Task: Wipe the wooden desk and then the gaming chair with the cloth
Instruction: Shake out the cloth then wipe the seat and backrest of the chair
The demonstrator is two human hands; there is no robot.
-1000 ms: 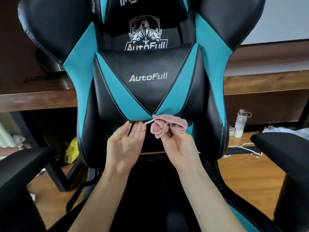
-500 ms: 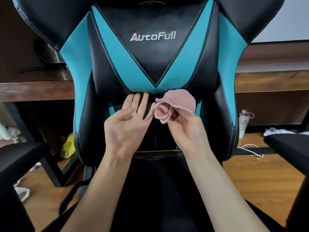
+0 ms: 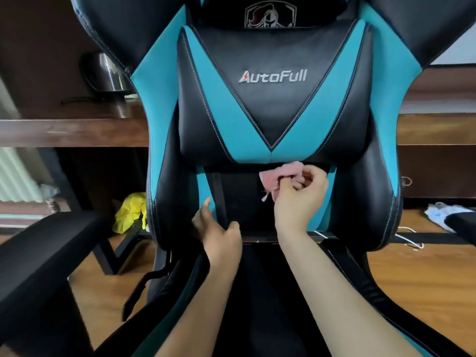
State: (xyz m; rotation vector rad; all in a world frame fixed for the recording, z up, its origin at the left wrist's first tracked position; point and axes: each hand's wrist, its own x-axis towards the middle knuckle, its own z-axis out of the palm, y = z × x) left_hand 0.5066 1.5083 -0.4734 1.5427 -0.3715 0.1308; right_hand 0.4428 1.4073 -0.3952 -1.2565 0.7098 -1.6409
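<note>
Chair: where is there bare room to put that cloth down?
Bare: the left armrest, and the seat between the two forearms. Crowded: the gap under the cushion, where the right hand pinches the cloth and the left hand grips a strap.

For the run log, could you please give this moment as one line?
stage: gaming chair | right hand: grips pink cloth below lumbar cushion | left hand: at black strap, grip unclear

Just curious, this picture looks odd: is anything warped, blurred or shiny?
Head view: the wide lens bows the wooden desk edge; head view: glare on the lumbar cushion; head view: the left hand gripping the black strap is shadowed, darker than the right hand pinching the pink cloth, both blurred.
</note>
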